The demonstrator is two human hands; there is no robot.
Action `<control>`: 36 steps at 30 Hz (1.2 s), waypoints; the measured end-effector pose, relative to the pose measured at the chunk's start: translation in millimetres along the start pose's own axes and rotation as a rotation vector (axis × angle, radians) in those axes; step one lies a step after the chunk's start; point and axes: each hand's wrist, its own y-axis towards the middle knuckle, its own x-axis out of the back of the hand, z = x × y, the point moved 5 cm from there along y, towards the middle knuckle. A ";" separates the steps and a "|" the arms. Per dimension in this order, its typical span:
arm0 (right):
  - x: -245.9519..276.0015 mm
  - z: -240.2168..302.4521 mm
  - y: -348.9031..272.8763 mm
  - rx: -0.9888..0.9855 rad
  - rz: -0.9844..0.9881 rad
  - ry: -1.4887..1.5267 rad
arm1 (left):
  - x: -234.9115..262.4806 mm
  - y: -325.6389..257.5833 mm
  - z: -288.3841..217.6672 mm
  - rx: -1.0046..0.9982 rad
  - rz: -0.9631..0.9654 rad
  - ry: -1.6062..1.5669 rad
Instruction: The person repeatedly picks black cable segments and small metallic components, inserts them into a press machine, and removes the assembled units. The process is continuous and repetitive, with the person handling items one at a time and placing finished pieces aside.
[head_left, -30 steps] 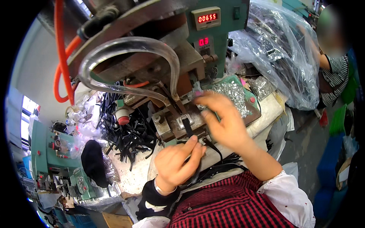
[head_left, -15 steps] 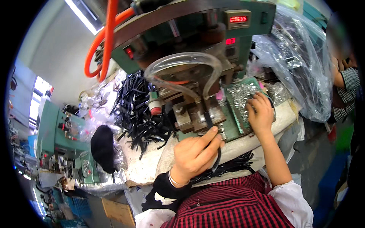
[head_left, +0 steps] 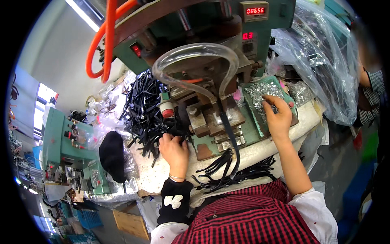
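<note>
My left hand [head_left: 174, 153] is at the near edge of a heap of loose black straps [head_left: 142, 107], its fingers apart and partly bent over them. My right hand [head_left: 279, 120] is over a green tray [head_left: 254, 118] of small silver metal pieces [head_left: 260, 91]. Its thumb and index finger are brought together at the tips; anything between them is too small to make out. Between my hands, one black strap [head_left: 231, 140] sits with its upper end in the metal die [head_left: 233, 116] of a green press [head_left: 274, 12] and its tail hanging toward me.
A clear hose [head_left: 195, 49] loops above the die. Left of it is a red push button [head_left: 167, 112]. More black straps [head_left: 260, 171] lie along the cloth-covered front edge. A plastic bag [head_left: 321, 69] stands at the right, near another person's striped sleeve [head_left: 371, 97].
My left hand has left the strap at the die and moved left to the heap. The strap's tail now hangs free. My right thumb and index finger have come together over the tray.
</note>
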 end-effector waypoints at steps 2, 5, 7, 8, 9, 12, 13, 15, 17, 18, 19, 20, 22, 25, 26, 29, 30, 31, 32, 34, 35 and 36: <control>16.9 0.4 -2.4 0.150 -0.037 -0.121 | 1.8 -4.7 10.4 0.018 -0.078 -0.075; 52.8 -20.6 -14.1 0.151 -0.054 -0.149 | 9.8 -9.3 38.3 0.033 -0.137 -0.284; 64.2 -29.7 -21.7 0.062 -0.118 -0.074 | 15.9 -13.6 58.9 0.416 -0.059 -0.842; 64.9 -28.0 -20.1 0.060 -0.075 -0.044 | 30.1 -11.9 52.7 0.421 -0.021 -0.958; 61.4 -17.2 -19.1 0.061 -0.024 -0.022 | 49.4 -5.1 41.0 0.418 0.020 -1.071; 29.2 43.1 -8.8 0.150 0.116 0.076 | 53.2 1.5 40.4 0.408 0.078 -1.215; 15.0 63.4 -3.3 0.230 0.162 0.123 | 50.8 6.0 34.8 0.403 0.097 -1.311; -14.7 89.3 4.5 0.318 0.241 0.204 | 35.1 8.8 30.1 0.351 0.125 -1.376; -39.7 89.3 -0.2 0.178 0.257 0.301 | 23.4 3.8 28.0 0.358 0.083 -1.307; -44.1 87.9 -7.6 0.105 0.241 0.344 | 25.2 -5.4 30.2 0.457 0.083 -1.150; -45.2 87.7 -12.5 0.029 0.256 0.390 | 27.1 -11.1 28.1 0.531 0.074 -1.176; -46.8 89.2 -11.4 -0.032 0.253 0.467 | 33.5 -8.7 24.0 0.517 0.029 -1.169; -49.3 84.9 -18.9 -0.146 0.262 0.589 | 39.9 -1.5 11.8 0.401 -0.097 -1.122; -54.5 87.6 -16.2 -0.217 0.282 0.746 | 90.5 14.8 -23.0 0.149 -0.210 -1.147; -55.4 91.9 -16.1 -0.230 0.294 0.775 | 107.1 15.8 -34.4 0.129 -0.268 -1.190; -51.7 106.3 -18.8 -0.279 0.306 0.781 | 133.4 8.1 -52.4 -0.135 -0.425 -1.181; -46.7 114.7 -20.8 -0.279 0.303 0.756 | 134.2 2.7 -58.9 -0.213 -0.429 -1.129; -43.8 118.0 -23.9 -0.280 0.300 0.731 | 135.1 -2.6 -66.3 -0.329 -0.473 -1.034; -39.6 118.0 -26.5 -0.201 0.292 0.697 | 138.3 -3.8 -81.1 -0.497 -0.412 -0.883; -27.0 115.5 -18.7 -0.117 0.422 0.498 | 136.1 -2.4 -109.6 -0.737 -0.302 -0.699; -20.9 112.9 -11.4 -0.068 0.493 0.405 | 130.0 -1.6 -121.3 -0.813 -0.254 -0.666; -12.3 102.4 0.1 0.201 0.401 0.176 | 126.8 0.6 -134.9 -0.862 -0.288 -0.626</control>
